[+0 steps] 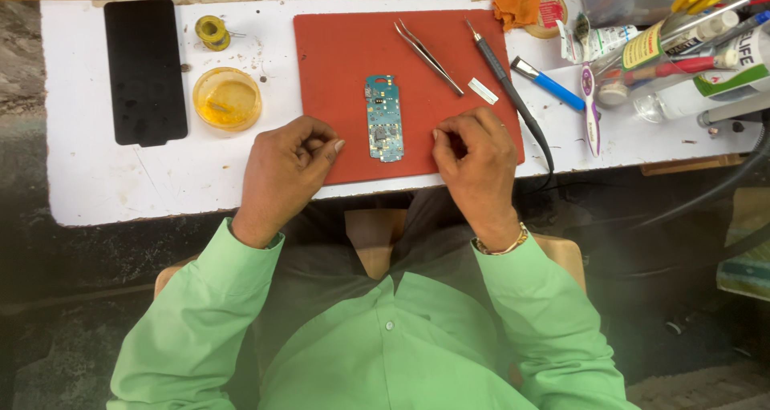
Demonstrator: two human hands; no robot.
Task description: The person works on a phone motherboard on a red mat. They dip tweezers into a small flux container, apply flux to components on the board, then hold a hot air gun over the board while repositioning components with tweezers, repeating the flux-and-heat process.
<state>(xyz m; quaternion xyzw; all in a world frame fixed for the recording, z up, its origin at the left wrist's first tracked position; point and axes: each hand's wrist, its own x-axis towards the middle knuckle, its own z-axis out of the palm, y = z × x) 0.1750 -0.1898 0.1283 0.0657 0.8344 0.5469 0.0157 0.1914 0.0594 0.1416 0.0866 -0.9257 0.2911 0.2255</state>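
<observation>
Circuit board (383,118) lies flat on the red mat (345,49), long axis running near to far, near end close to the mat's near edge. Nothing is holding it.

Left hand (282,173) rests at the mat's near left edge, fingers curled in loosely with the thumb tip pointing toward the board, just beside it and not touching. Right hand (475,163) sits just right of the board, fingers bunched together — can't tell whether anything small is pinched in there. Neither hand is clamped on a tool.

Tools lie farther back on the mat: tweezers (427,57) right of the board's far end, soldering iron (505,85) further right with its tip pointing far and its cord running off the near right edge. Small white strip (483,90) lies between them. Yellow dish (227,98) and a small wire spool (212,32) are off the mat to the left, and a black slab (145,71) at far left.

My read on doing this well: board is loose, so pin it by its long edges with the left fingertips before any tool touches it — keep fingers off the components. Bring the tweezers in from the right, and keep the iron's cord clear of the board.
</observation>
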